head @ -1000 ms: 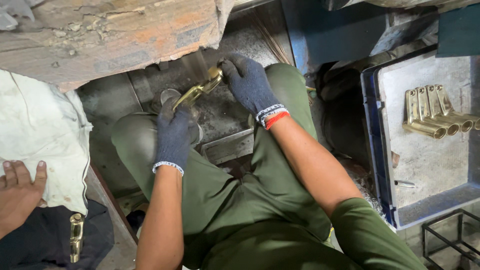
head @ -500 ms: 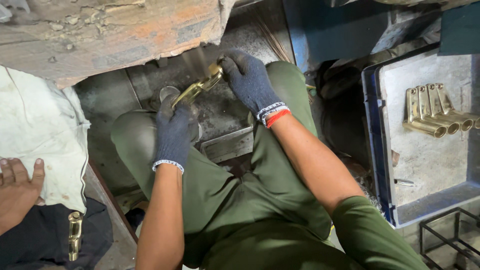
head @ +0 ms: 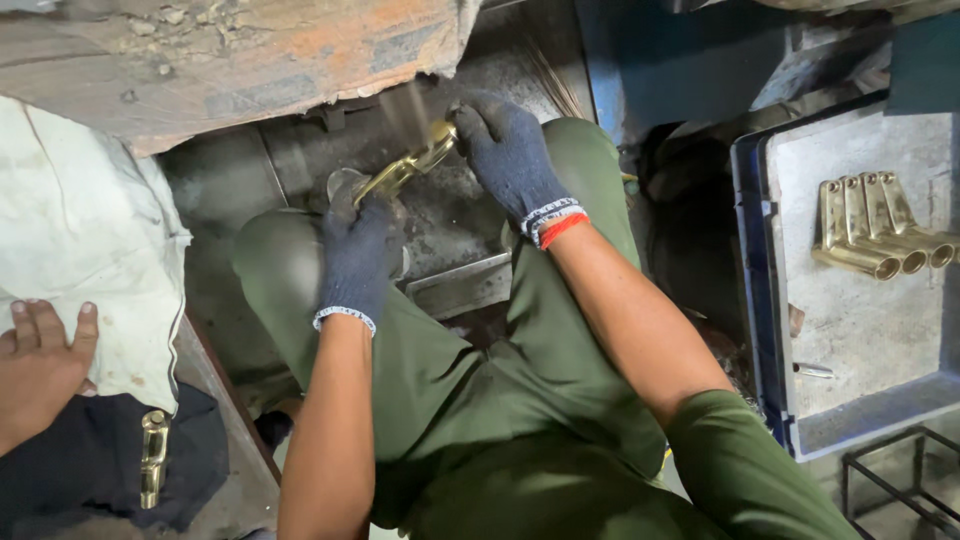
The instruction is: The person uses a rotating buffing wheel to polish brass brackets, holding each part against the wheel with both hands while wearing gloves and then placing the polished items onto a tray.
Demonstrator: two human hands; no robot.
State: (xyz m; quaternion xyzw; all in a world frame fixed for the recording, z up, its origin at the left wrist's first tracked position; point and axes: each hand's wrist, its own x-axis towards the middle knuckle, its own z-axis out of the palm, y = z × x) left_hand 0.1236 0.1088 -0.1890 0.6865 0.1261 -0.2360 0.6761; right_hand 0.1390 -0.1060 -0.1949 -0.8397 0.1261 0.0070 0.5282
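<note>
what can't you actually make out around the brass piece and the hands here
- Head view: middle of the curved brass fitting, covered by the gloved left hand and right hand.
- What the fitting presses against: hidden under the rusty worn machine cover, blurred by dust.
- Four brass fittings in the blue-rimmed grey tray: rightmost cut by the edge.
- Bare hand at left: its owner is out of frame.
</note>
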